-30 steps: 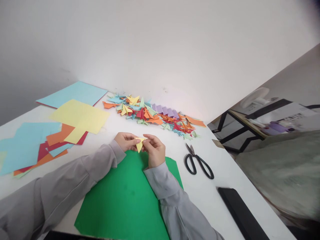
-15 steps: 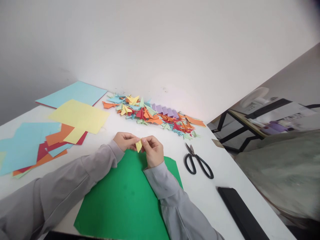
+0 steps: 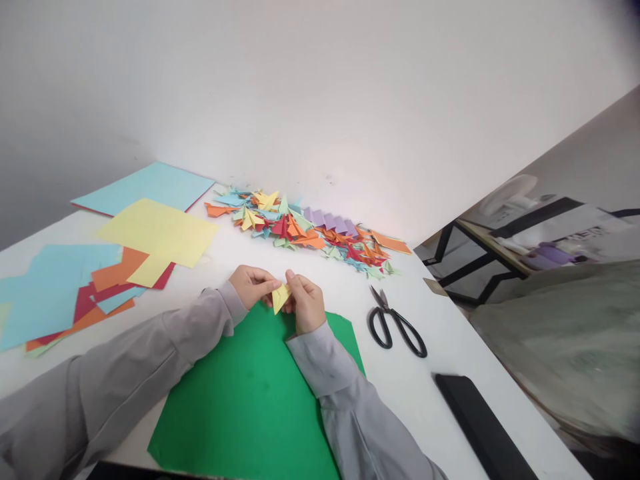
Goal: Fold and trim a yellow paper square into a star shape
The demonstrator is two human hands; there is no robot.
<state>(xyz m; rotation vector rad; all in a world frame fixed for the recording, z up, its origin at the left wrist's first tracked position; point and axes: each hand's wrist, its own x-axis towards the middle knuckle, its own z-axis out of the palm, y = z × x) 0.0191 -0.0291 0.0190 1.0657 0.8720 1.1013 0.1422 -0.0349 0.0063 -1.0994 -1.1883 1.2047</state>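
Observation:
My left hand and my right hand meet over the far edge of a large green paper sheet on the white table. Both pinch a small folded yellow paper piece between their fingertips, just above the sheet. Grey sleeves cover both forearms.
A heap of folded coloured paper shapes lies along the wall. Yellow, light blue, orange and red sheets are stacked at the left. Black scissors lie right of my hands, and a flat black object sits near the table's right edge.
The yellow piece has been folded narrower and turned. My right hand's fingers have shifted closer to my left hand. The arms have hardly moved.

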